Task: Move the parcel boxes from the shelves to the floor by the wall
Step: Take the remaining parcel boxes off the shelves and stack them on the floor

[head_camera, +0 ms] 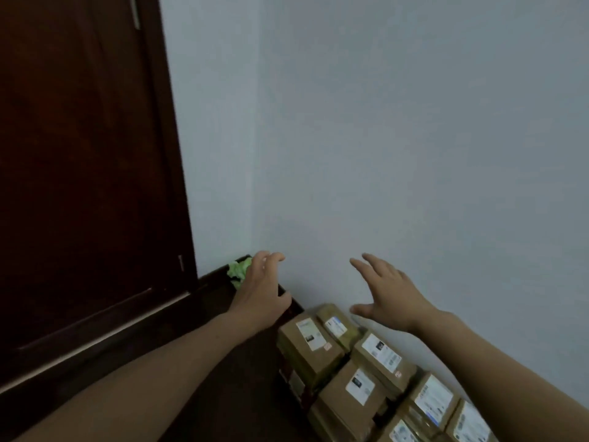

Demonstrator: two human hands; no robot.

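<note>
Several brown cardboard parcel boxes (357,374) with white shipping labels lie stacked on the dark floor (229,393) against the pale wall (414,154), at the lower right. My left hand (259,288) hovers above the floor left of the stack, fingers relaxed and holding nothing. My right hand (387,291) hovers above the far end of the stack with fingers spread, also holding nothing. Neither hand touches a box. The shelves are out of view.
A dark wooden door (83,161) fills the left side. A dark skirting board (216,275) runs along the wall base into the corner. A crumpled green thing (236,272) lies in the corner behind my left hand.
</note>
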